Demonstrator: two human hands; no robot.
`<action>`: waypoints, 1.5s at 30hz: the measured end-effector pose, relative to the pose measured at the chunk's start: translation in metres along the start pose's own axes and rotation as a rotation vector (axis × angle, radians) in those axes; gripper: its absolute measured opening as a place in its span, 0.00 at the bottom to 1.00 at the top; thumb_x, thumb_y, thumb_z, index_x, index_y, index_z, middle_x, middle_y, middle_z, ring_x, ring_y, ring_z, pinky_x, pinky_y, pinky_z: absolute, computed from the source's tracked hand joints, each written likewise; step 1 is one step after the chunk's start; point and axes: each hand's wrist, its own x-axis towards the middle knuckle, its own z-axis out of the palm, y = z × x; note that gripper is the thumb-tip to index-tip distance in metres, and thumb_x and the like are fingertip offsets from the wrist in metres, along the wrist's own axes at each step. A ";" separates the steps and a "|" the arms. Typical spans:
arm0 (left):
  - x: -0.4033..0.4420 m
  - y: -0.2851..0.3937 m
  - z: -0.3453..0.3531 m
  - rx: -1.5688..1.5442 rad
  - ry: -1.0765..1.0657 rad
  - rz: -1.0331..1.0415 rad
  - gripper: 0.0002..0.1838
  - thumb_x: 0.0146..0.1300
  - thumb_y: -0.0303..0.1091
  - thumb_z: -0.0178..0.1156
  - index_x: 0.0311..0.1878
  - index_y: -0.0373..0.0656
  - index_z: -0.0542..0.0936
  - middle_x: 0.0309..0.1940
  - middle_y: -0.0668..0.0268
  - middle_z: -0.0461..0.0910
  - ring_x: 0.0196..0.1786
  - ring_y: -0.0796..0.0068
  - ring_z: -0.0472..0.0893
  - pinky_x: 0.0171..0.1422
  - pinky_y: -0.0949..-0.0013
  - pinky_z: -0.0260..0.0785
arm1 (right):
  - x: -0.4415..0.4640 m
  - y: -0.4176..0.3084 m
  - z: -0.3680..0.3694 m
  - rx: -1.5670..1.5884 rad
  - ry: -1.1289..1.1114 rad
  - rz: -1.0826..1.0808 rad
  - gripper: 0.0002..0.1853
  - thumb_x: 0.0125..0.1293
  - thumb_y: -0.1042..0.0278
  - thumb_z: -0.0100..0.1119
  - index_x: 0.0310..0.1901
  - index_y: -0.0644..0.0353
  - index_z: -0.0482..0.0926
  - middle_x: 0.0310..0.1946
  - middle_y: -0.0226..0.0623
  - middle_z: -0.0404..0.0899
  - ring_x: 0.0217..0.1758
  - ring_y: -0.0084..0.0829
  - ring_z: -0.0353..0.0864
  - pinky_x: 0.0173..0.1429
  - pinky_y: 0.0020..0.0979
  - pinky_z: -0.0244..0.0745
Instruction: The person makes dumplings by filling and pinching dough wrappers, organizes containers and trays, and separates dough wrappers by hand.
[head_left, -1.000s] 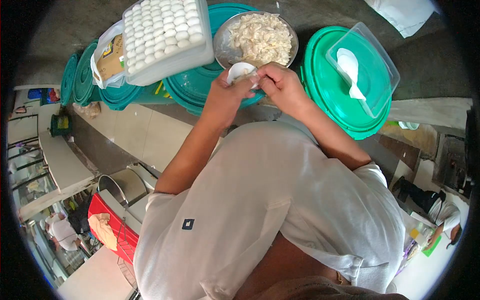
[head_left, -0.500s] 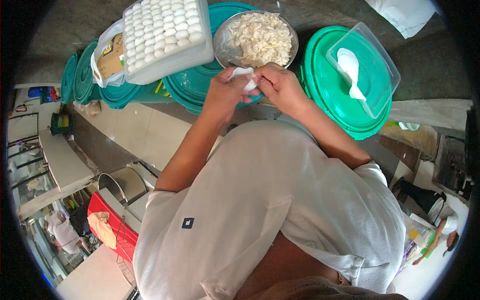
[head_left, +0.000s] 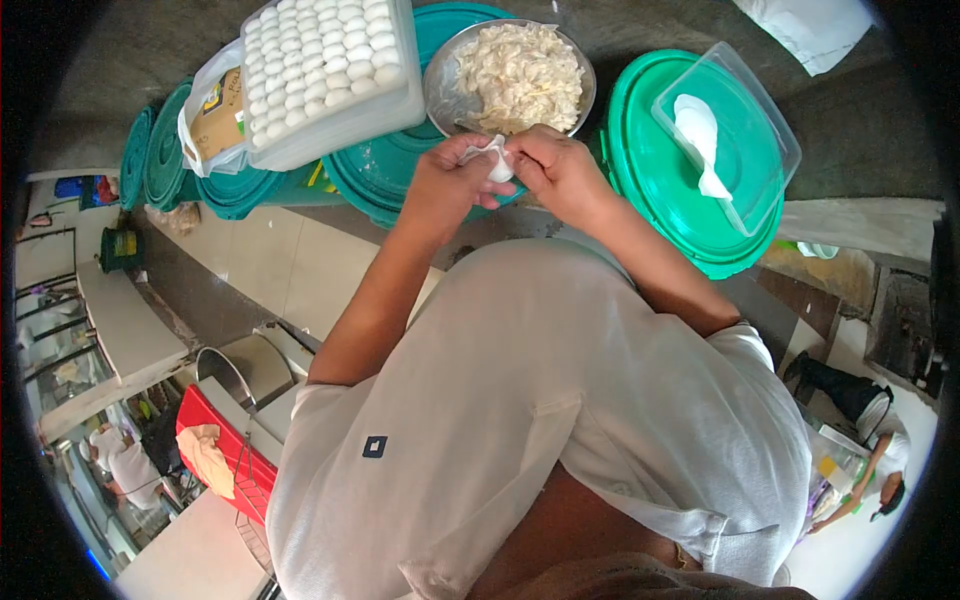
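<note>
Work kitchen with pale tiled floor (head_left: 265, 260) and co-workers (head_left: 885, 440) in white at both edges. Beside a dark grey surface (head_left: 655, 25), lidded green tubs (head_left: 645, 200) as worktop, bearing a clear box (head_left: 400, 120) of close-packed white dough pieces (head_left: 320, 60), a steel bowl (head_left: 447, 90) of pale filling (head_left: 525, 80), and a white spoon (head_left: 697, 135) in a shallow tray (head_left: 748, 145). Near the bowl, held in the left hand (head_left: 448, 185) and pinched by the right hand (head_left: 558, 167): a white dough wrapper (head_left: 500, 170). Likely risks: tearing from a hard pull; dropping from a slack hold.
</note>
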 end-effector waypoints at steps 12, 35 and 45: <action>0.002 -0.003 -0.002 -0.014 0.029 0.053 0.13 0.69 0.31 0.54 0.53 0.35 0.74 0.40 0.59 0.82 0.36 0.69 0.86 0.31 0.74 0.75 | -0.001 0.000 0.005 0.068 0.030 0.074 0.07 0.62 0.75 0.57 0.42 0.63 0.79 0.31 0.43 0.79 0.35 0.40 0.81 0.41 0.36 0.75; -0.002 -0.001 0.004 0.201 0.036 0.103 0.12 0.68 0.31 0.55 0.51 0.35 0.76 0.37 0.61 0.83 0.33 0.74 0.85 0.30 0.76 0.75 | -0.003 -0.006 0.005 0.075 0.081 0.089 0.04 0.60 0.73 0.56 0.35 0.64 0.76 0.33 0.48 0.78 0.39 0.50 0.79 0.42 0.43 0.75; -0.006 -0.007 0.011 0.208 0.098 0.131 0.14 0.68 0.31 0.55 0.52 0.32 0.76 0.35 0.62 0.82 0.33 0.74 0.85 0.30 0.76 0.74 | 0.000 -0.012 -0.002 0.009 0.050 0.055 0.05 0.61 0.72 0.55 0.35 0.63 0.77 0.33 0.49 0.78 0.38 0.51 0.79 0.42 0.44 0.75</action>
